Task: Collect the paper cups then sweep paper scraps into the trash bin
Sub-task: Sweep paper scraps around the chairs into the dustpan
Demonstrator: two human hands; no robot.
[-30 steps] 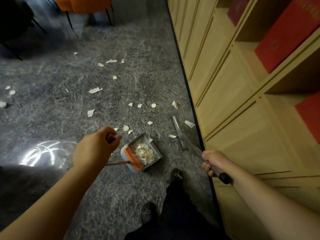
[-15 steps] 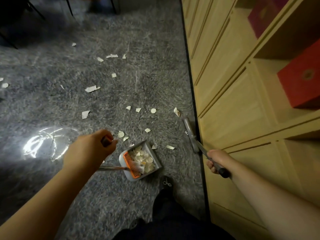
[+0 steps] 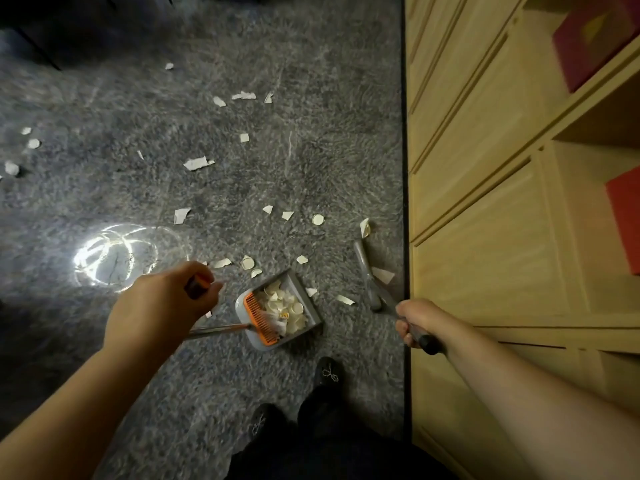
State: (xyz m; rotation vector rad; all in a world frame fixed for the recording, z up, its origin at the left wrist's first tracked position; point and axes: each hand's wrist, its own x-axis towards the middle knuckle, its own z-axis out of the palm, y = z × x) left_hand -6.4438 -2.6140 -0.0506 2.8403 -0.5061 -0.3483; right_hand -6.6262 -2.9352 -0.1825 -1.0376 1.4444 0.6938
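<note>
My left hand (image 3: 166, 303) grips the long metal handle of a grey dustpan (image 3: 313, 315) with an orange comb. The pan stands on the grey carpet and holds a heap of white paper scraps (image 3: 285, 308). My right hand (image 3: 420, 318) grips the dark handle of a broom (image 3: 367, 271) whose grey head rests on the carpet beside the cabinet base. More paper scraps (image 3: 197, 163) lie scattered over the carpet ahead and to the left. No paper cups or trash bin show.
A tall light-wood cabinet (image 3: 502, 237) with red boxes (image 3: 625, 223) on open shelves runs along the right. My dark shoes (image 3: 327, 374) stand just behind the dustpan. Dark chair legs (image 3: 38, 51) show at the far left. A bright light patch (image 3: 114, 258) lies on the carpet.
The view has tilted down and shifted, so the chairs left the frame. Both hands keep their grips; the broom head sits slightly nearer the cabinet, and the dustpan stays put.
</note>
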